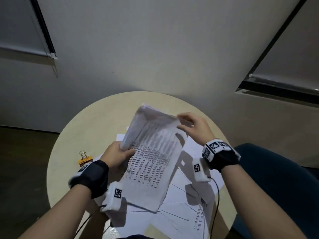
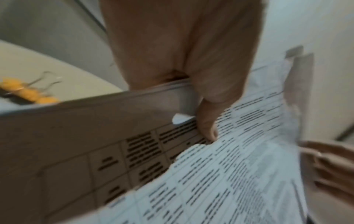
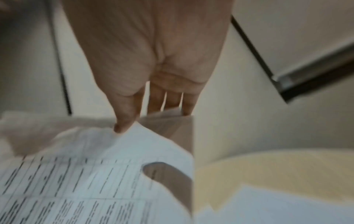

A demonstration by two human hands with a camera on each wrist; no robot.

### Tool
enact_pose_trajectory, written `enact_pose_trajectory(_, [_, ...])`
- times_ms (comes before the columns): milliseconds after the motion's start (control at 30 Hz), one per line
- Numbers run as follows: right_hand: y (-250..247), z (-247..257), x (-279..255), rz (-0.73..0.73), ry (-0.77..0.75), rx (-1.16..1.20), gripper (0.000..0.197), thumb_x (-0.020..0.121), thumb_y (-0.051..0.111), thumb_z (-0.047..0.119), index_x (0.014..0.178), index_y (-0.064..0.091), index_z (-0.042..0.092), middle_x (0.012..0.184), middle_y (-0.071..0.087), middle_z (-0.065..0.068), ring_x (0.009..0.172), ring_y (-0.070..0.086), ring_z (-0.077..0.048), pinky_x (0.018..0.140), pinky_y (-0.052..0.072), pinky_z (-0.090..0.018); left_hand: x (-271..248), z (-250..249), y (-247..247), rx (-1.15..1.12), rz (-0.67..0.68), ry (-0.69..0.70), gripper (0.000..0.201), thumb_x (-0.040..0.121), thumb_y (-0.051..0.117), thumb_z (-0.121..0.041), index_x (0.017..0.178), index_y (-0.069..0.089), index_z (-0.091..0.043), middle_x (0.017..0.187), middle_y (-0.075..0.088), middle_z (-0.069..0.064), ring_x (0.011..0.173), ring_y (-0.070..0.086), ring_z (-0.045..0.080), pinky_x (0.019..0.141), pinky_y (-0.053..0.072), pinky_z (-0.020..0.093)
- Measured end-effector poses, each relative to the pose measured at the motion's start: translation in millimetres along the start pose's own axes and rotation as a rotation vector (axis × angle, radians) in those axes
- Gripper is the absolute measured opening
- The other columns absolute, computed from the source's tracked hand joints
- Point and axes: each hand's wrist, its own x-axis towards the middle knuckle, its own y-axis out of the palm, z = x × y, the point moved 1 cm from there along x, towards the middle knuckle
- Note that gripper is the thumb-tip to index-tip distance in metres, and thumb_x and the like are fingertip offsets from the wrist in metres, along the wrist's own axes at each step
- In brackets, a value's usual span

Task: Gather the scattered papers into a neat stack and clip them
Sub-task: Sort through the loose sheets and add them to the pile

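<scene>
A round, pale wooden table [image 1: 72, 135] fills the middle of the room, set against a plain wall with roller blinds [image 1: 20, 26] hanging on either side. Loose sheets [image 1: 181, 209] lie spread across its near half, some printed with text, some ruled with long thin lines, overlapping one another at odd angles.

Above them the person holds up a sheaf of papers [image 1: 151, 159], lifted clear of the table and bowed into a curve, its printed face covered in rows of dark text set in a grid. The left hand [image 1: 117, 153] grasps the sheaf at its left edge, thumb pressed across the printed face and fingers wrapped behind; in the left wrist view the thumb [image 2: 207, 121] lies flat on the print. The right hand [image 1: 193, 128] takes the far right corner, pinching it between the thumb on the near side and the fingers behind. In the right wrist view that corner looks to fan into a couple of separate sheets, though the blur makes it hard to be sure.

Both wrists wear black straps carrying white blocks with square coded markers.

Left of the papers, well apart from the sheaf, an orange binder clip [image 1: 85, 159] with wire handles lies on the bare tabletop, just beside the left wrist strap.
</scene>
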Motion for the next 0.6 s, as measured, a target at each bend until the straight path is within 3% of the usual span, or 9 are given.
enact_pose_trajectory(67, [19.6, -28.4, -7.2, -0.075, 0.179, 0.011, 0.054, 0.083, 0.073, 0.025, 0.132, 0.052, 0.018, 0.133, 0.056, -0.001, 0.119, 0.053, -0.016, 0.102, 0.043, -0.035, -6.1, 20.1, 1.6, -0.138, -0.012, -0.15, 0.024, 0.09, 0.065, -0.015, 0.073, 0.049, -0.007, 0.06, 0.041, 0.008, 0.049, 0.041, 0.019, 0.044, 0.035, 0.021])
enact_pose_trajectory(100, [30.5, -44.4, -13.9, -0.032, 0.283, -0.005, 0.063, 0.083, 0.073, 0.027, 0.138, 0.044, 0.018, 0.142, 0.048, -0.003, 0.128, 0.047, -0.02, 0.107, 0.039, -0.037, -10.3, 32.1, 2.4, -0.201, -0.02, -0.233, 0.021, 0.09, 0.063, -0.013, 0.076, 0.05, -0.005, 0.057, 0.039, 0.009, 0.044, 0.039, 0.018, 0.038, 0.033, 0.02])
enact_pose_trajectory(233, [77.4, -105.0, -62.8, 0.431, 0.596, -0.162, 0.104, 0.078, 0.072, 0.048, 0.154, 0.006, 0.021, 0.162, 0.005, -0.007, 0.149, 0.01, -0.025, 0.119, 0.018, -0.042, -25.2, 85.0, 10.3, -0.248, -0.077, -0.49, 0.014, 0.091, 0.061, -0.01, 0.086, 0.055, 0.001, 0.053, 0.039, 0.009, 0.038, 0.034, 0.016, 0.04, 0.031, 0.021])
enact_pose_trajectory(333, [104.9, -128.1, -110.8, 0.55, 0.723, -0.263, 0.121, 0.069, 0.064, 0.066, 0.15, -0.017, 0.03, 0.159, -0.021, -0.004, 0.149, -0.012, -0.028, 0.118, 0.004, -0.054, -33.0, 115.3, 16.4, -0.305, -0.154, -0.629, 0.017, 0.089, 0.063, -0.006, 0.093, 0.056, 0.009, 0.051, 0.043, 0.009, 0.042, 0.036, 0.017, 0.045, 0.031, 0.025])
enact_pose_trajectory(467, [132.1, -132.7, -147.3, 0.556, 0.669, -0.369, 0.122, 0.07, 0.059, 0.073, 0.148, -0.023, 0.029, 0.156, -0.032, 0.0, 0.146, -0.023, -0.025, 0.118, -0.007, -0.055, -34.4, 123.0, 22.3, -0.32, -0.197, -0.648, 0.019, 0.09, 0.062, -0.003, 0.076, 0.049, 0.002, 0.051, 0.044, 0.01, 0.04, 0.038, 0.017, 0.034, 0.033, 0.018])
enact_pose_trajectory(600, [137.0, -132.0, -151.2, 0.48, 0.636, -0.396, 0.11, 0.075, 0.056, 0.072, 0.153, -0.008, 0.029, 0.16, -0.017, 0.002, 0.149, -0.013, -0.021, 0.119, 0.0, -0.051, -32.1, 119.6, 24.0, -0.276, -0.22, -0.606, 0.024, 0.09, 0.061, -0.002, 0.072, 0.046, -0.002, 0.049, 0.044, 0.009, 0.033, 0.038, 0.015, 0.031, 0.031, 0.015])
